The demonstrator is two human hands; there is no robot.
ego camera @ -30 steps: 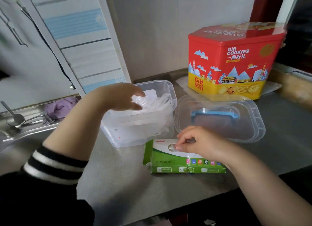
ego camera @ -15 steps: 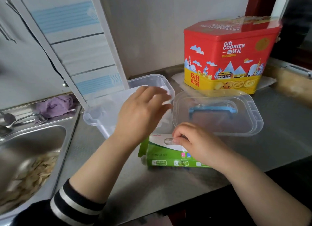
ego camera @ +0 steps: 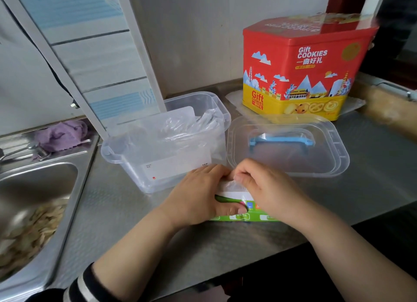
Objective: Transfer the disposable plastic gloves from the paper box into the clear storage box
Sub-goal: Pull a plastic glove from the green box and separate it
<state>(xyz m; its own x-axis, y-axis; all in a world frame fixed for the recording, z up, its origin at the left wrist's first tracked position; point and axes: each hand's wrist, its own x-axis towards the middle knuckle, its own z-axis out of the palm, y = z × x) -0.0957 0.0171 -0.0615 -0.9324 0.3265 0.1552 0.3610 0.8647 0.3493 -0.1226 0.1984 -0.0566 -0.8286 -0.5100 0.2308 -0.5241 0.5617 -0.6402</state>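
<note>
Your two forearms come in from the lower edge and meet near the middle. Your left hand [ego camera: 196, 196] lies palm down, knuckles up, its thumb stretched to the right along the near side and its fingers reaching forward and curling over the far edge of what it rests on. A black-and-white striped sleeve is pushed up above that forearm. Your right hand [ego camera: 268, 188] sits just beside it, touching at the fingertips, with its fingers bent under and pinching. Your right forearm is bare where it shows.
</note>
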